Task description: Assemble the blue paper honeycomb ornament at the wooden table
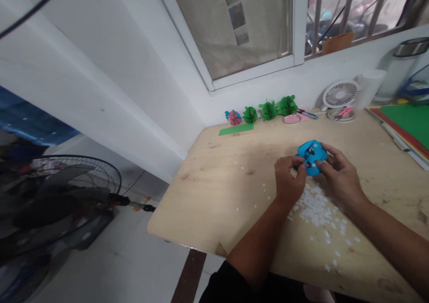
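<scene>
Above the right half of the table, both hands hold a blue paper craft (317,150) made of curved, looped strips with small white squares on it. My left hand (288,178) pinches its left edge between thumb and fingers. From the other side my right hand (342,173) grips it, thumb in front and fingers behind. Beneath the hands lies a loose pile of small white square pieces (315,204), with several scattered to the left and toward the front edge. What sits between the left fingertips is too small to make out.
Along the wall stand a pink-and-blue paper figure (233,117) and several green ones (268,110). A green paper strip (236,129) lies before them. Farther right are a utility knife (307,113), tape rings, a small white fan (341,94) and coloured sheets (409,124). A floor fan (67,182) stands left.
</scene>
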Demonstrator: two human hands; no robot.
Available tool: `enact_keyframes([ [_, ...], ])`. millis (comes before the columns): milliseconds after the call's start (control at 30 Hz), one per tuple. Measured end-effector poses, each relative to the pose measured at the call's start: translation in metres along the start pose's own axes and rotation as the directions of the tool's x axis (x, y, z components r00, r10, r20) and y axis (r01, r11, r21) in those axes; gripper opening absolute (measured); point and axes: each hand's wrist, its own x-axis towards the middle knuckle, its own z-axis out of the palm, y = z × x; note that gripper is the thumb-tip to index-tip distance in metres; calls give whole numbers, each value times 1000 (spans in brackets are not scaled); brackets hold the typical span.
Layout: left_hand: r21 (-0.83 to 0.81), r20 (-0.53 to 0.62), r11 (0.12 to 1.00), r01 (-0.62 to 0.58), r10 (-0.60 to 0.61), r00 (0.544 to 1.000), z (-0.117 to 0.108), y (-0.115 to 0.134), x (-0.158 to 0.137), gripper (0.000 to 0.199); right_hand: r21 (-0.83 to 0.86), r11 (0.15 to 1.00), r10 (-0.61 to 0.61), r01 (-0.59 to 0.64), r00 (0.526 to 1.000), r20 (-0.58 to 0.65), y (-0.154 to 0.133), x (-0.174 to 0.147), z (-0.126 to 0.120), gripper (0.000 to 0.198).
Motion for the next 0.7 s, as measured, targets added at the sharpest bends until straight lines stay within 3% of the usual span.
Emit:
enact_keyframes([
  [100, 61, -9, 994, -85, 86, 996, -1, 3, 0, 18, 24, 999, 27, -27, 1000, -11, -3, -1, 2, 56],
  [233, 121, -58, 987, -104, 112, 992, -3, 5, 1, 29, 41, 998, 42, -42, 999, -9, -3, -3, 4, 56],
  [433, 200, -156, 965, -167, 200, 967, -10, 2, 7, 34, -65, 996, -53, 58, 996, 73, 1, -6, 4, 55],
  [700, 442, -134, 840, -314, 408, 903, -11, -6, 10, 13, -125, 981, -115, 146, 966, 230, 9, -7, -1, 50],
])
